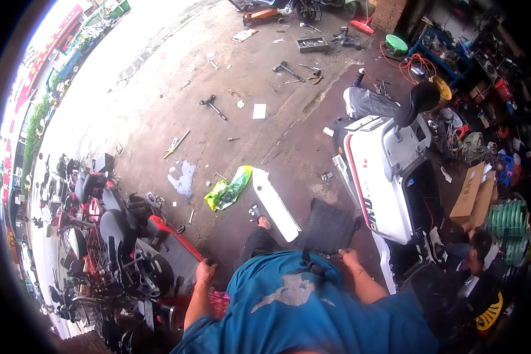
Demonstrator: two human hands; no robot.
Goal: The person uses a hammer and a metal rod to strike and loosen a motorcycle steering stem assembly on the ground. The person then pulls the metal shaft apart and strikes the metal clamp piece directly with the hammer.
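Observation:
My left hand is closed at the lower middle-left, beside the red footboard edge of a parked scooter; what it holds, if anything, is hard to make out. My right hand, also curled closed, is near the lower edge of a dark square mat on the ground; its contents are unclear. Between them show my blue shirt and one sandalled foot. Beyond the foot lie a long white panel and a crumpled yellow-green plastic bag. A white scooter with a red stripe is at the right.
Scattered tools, a parts tray and a red jack lie farther off. Several parked scooters crowd the left. A person is low at the right, beside cardboard, green coils and cluttered shelving.

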